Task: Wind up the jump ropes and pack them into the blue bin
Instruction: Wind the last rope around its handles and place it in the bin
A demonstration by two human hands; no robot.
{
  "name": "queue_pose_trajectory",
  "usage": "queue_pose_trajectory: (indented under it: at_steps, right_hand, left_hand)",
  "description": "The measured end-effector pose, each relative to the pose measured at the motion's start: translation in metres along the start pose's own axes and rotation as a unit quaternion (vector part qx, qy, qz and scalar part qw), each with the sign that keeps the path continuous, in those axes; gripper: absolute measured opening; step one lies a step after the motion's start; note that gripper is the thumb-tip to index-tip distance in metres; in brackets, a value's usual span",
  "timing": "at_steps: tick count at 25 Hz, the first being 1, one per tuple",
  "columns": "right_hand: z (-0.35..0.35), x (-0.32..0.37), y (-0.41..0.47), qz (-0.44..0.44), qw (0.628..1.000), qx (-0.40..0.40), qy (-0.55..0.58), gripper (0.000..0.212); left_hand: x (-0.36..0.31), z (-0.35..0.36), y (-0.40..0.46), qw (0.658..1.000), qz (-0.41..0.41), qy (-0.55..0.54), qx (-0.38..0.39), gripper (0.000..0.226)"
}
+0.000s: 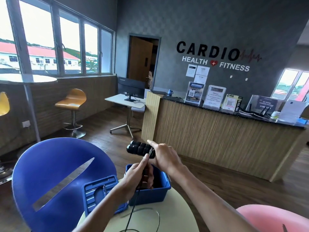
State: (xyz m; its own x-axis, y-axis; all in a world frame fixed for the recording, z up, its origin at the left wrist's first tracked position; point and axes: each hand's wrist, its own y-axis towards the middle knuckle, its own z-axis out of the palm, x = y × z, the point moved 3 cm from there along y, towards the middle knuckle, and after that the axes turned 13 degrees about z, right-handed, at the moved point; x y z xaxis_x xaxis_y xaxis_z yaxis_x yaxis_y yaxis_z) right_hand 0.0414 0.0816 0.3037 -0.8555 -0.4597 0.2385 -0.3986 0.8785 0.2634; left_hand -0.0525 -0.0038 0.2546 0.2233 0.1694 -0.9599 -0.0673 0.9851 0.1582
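Above the blue bin (pixel 150 195) on the table (pixel 175 213), my right hand (pixel 164 155) is gripping the black handles (pixel 139 148); my left hand (pixel 139 176) is pinching the rope (pixel 132 213), which is trailing down.

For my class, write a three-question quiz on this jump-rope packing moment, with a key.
1. True or false: the blue bin stands open, its lid lying beside it.
2. Which hand grips the black handles? A left hand B right hand
3. Fill in: the loose cord hangs from the ___ hand onto the round table.

Key: 1 true; 2 B; 3 left.
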Motion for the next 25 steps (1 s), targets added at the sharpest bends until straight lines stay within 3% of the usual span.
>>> queue_pose_trajectory:
  at_steps: [3, 7, 12, 25]
  right_hand:
    - [0.006, -0.007, 0.003, 0.035, 0.998, 0.013, -0.047, 0.064]
    - [0.018, -0.018, 0.007, 0.084, 0.993, 0.063, -0.057, 0.04]
    - [0.014, -0.032, 0.017, 0.109, 0.993, 0.044, -0.023, 0.046]
    - [0.006, -0.028, 0.022, 0.088, 0.994, 0.06, 0.015, 0.04]
  left_hand:
    - [0.004, 0.005, 0.001, 1.0, 0.0, 0.011, -0.024, 0.04]
    - [-0.006, 0.022, 0.003, 0.996, -0.048, 0.053, -0.047, 0.04]
    - [-0.011, 0.026, -0.012, 0.996, -0.086, 0.024, -0.015, 0.034]
    - [0.007, 0.007, -0.019, 0.985, 0.007, 0.171, 0.036, 0.039]
